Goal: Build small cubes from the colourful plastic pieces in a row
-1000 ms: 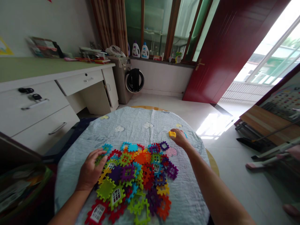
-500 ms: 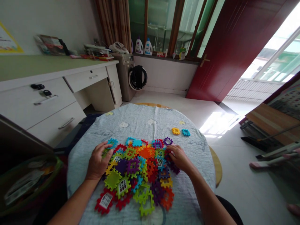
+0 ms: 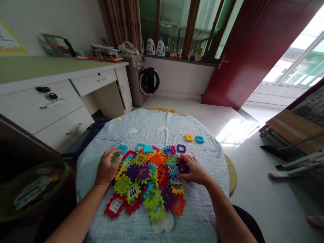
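A pile of colourful interlocking plastic blocks (image 3: 152, 172) spreads over the cloth in front of me. Some are plain squares, others are open frames or have white window grilles. At the pile's left edge my left hand (image 3: 108, 167) rests with fingers apart, its fingertips by a light blue block (image 3: 122, 149) and a green one partly hidden under them. On the opposite side my right hand (image 3: 196, 169) curves round dark purple blocks (image 3: 182, 166), thumb and fingers spread. A purple frame block (image 3: 181, 148) lies just beyond its fingertips. Neither hand lifts a block.
A yellow block (image 3: 189, 137) and a blue block (image 3: 199, 139) lie apart at the far right of the round table's light blue cloth (image 3: 152, 126). Left of the table stands a green-rimmed basket (image 3: 67, 173) with things inside. A washing machine (image 3: 138, 79) and red door (image 3: 227, 64) stand beyond.
My right hand has spread its thumb from its fingers, and the purple blocks beside it sit closer in to the pile. My left hand stays at the left edge. The view has shifted slightly.
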Demonstrator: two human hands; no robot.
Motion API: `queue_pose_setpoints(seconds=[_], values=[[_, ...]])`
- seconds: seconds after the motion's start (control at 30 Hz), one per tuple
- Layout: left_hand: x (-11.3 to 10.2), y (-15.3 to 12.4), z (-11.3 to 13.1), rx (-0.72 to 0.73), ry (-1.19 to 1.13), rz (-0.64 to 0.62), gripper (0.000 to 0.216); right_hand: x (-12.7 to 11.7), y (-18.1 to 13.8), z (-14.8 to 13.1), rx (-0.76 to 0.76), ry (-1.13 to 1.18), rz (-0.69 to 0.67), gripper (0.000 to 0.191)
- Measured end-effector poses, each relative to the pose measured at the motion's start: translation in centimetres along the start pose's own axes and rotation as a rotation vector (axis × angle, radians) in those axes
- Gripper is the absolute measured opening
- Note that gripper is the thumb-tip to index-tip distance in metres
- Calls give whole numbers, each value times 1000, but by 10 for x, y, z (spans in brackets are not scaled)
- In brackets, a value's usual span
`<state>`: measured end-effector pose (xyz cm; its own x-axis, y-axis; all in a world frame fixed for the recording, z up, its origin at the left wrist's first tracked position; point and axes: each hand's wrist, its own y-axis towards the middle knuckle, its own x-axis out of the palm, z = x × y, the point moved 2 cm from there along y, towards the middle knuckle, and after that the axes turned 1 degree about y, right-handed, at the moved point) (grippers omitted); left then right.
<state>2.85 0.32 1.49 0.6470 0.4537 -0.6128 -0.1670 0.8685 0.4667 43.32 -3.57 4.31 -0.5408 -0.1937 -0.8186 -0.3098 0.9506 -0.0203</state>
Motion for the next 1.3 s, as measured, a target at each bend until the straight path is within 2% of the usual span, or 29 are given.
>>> queue_pose_setpoints(seconds=[0.1,0.2,0.3,0.43,0.63,0.73,0.87,0.93,1.0,1.17,1.3], values=[[0,0,1,1,0,4,37,2,0,-2,27,-41,-72,87],[0,0,2,7,4,6,35,-4,-1,-1,71,-65,-43,85],[0,1,2,14,-1,3,35,-12,-7,5,169,-115,-26,81],[1,1,3,14,-4,-6,35,-15,-17,11,289,-156,-109,77],[0,1,5,-5,-3,-23,36,-11,-19,16,262,-164,-90,47],[0,1,5,-12,-4,-33,35,-14,-17,21,230,-125,-19,40],[-1,2,7,-20,-1,-35,34,-21,-11,26,240,-150,186,29],[-2,2,7,-17,1,-35,34,-22,-9,23,257,-199,247,26],[-2,2,7,-18,-3,-36,33,-22,-8,18,252,-227,239,29],[-1,1,7,-20,-19,-32,33,-19,-12,9,142,-159,59,46],[-1,1,6,-5,-13,-40,34,-24,-18,8,111,-85,-27,59]])
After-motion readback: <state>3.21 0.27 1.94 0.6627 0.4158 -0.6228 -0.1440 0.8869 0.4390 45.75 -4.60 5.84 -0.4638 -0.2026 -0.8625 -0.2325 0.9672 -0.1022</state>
